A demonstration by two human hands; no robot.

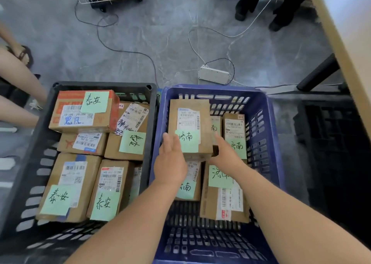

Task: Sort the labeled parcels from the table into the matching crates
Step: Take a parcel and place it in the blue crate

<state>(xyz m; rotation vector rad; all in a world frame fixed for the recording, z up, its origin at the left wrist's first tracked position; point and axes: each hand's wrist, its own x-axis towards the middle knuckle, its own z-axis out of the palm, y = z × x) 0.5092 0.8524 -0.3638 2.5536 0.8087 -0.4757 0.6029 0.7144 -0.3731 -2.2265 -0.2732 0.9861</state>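
The left hand [170,163] and right hand [226,155] are hovering with straight fingers, gripping nothing, on either side of the parcel [189,121]. It is sitting on other boxes [210,205] near the blue crate's [210,89] far edge. A full black crate [100,85] is standing beside it.

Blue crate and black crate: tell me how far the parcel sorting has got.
Done: the black crate holds several parcels with green notes reading 泰安, the blue crate several reading 济南. In hand: the left hand and right hand flank a 济南 parcel atop the blue crate's stack, fingers straight. Left: no unsorted parcels are in view, so what remains cannot be told.
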